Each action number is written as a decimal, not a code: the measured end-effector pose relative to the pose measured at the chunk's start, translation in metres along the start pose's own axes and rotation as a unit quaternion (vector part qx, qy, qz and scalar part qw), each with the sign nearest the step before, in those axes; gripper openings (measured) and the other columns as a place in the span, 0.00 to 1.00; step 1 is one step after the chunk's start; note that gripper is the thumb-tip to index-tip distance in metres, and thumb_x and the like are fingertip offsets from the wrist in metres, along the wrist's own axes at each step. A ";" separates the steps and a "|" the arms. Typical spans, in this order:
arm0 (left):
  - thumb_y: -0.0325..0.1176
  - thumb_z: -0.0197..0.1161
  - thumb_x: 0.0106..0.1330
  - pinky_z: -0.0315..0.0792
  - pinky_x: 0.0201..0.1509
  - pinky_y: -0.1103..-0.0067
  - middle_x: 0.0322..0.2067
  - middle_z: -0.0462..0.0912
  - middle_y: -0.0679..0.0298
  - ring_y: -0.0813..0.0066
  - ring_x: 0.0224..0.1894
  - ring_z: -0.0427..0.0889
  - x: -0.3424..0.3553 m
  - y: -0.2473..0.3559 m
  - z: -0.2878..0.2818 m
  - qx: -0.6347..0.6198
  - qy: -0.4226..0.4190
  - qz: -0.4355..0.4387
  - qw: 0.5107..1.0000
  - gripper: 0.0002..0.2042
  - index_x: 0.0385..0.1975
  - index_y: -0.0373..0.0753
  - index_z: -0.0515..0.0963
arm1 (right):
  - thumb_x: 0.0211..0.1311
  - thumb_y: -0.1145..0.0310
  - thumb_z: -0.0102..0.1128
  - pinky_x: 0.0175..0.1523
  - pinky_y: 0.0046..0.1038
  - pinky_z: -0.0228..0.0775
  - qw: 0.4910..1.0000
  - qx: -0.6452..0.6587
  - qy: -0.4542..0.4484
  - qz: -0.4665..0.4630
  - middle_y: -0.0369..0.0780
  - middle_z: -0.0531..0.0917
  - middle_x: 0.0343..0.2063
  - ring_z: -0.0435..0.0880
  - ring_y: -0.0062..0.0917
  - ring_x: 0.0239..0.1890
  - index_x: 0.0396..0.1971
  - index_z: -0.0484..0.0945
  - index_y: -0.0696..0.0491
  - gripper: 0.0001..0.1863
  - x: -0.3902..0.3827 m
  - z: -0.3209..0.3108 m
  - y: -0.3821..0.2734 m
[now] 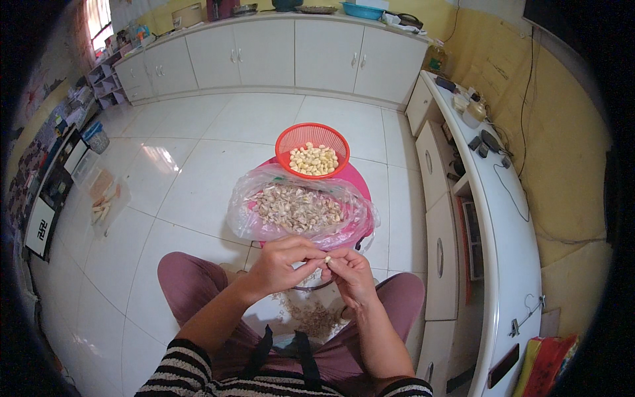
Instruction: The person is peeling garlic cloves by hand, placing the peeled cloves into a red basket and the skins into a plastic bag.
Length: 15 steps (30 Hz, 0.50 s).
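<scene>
My left hand (288, 263) and my right hand (348, 276) meet below a clear plastic bag, their fingertips closed around a small pale garlic clove (328, 260). The bag (245, 221) lies open on a pink stool (359, 184) and holds several garlic cloves in papery skins (284, 205). At the back of the stool sits a red mesh basket (284, 136) with several peeled cloves (314, 159). A container (311, 288) under my hands is mostly hidden, and bits of skin (307, 314) are scattered between my legs.
White cabinets (324, 56) line the back wall. A long white counter (503, 231) with drawers runs along my right. On the left floor are a plastic sheet with pale items (102, 212) and a small bin (96, 139), beside a low cluttered shelf (40, 225).
</scene>
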<state>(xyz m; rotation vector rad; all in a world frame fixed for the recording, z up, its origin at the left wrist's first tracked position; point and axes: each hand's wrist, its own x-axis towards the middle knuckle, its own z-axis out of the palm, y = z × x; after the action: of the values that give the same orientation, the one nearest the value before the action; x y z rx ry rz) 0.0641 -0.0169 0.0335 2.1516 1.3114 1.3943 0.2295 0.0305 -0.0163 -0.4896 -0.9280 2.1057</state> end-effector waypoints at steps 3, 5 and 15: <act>0.21 0.63 0.46 0.72 0.32 0.80 0.26 0.79 0.61 0.72 0.29 0.79 0.000 0.000 -0.001 0.021 -0.012 0.008 1.000 0.08 0.28 0.35 0.79 | 0.54 0.76 0.55 0.34 0.19 0.71 0.999 -0.029 0.007 -0.022 0.38 0.80 0.27 0.78 0.17 0.26 0.32 0.74 0.58 0.05 0.001 0.000 0.001; 0.22 0.63 0.45 0.72 0.31 0.80 0.26 0.79 0.61 0.72 0.28 0.79 0.000 0.000 -0.001 0.029 -0.019 0.014 0.999 0.08 0.27 0.35 0.78 | 0.54 0.77 0.56 0.34 0.19 0.71 0.999 -0.037 0.006 -0.032 0.38 0.80 0.27 0.77 0.17 0.27 0.31 0.74 0.58 0.05 0.002 -0.003 0.003; 0.23 0.62 0.46 0.70 0.28 0.79 0.21 0.76 0.63 0.71 0.24 0.77 0.000 -0.004 0.001 0.057 -0.015 0.010 0.998 0.04 0.22 0.36 0.75 | 0.52 0.77 0.57 0.33 0.18 0.68 0.999 -0.049 -0.006 -0.016 0.37 0.79 0.25 0.76 0.18 0.26 0.30 0.74 0.58 0.05 0.003 -0.001 0.004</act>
<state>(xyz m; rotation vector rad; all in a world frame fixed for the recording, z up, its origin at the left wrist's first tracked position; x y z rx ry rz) 0.0628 -0.0149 0.0308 2.2560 1.3938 1.3179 0.2257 0.0314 -0.0201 -0.5078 -1.0430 2.0441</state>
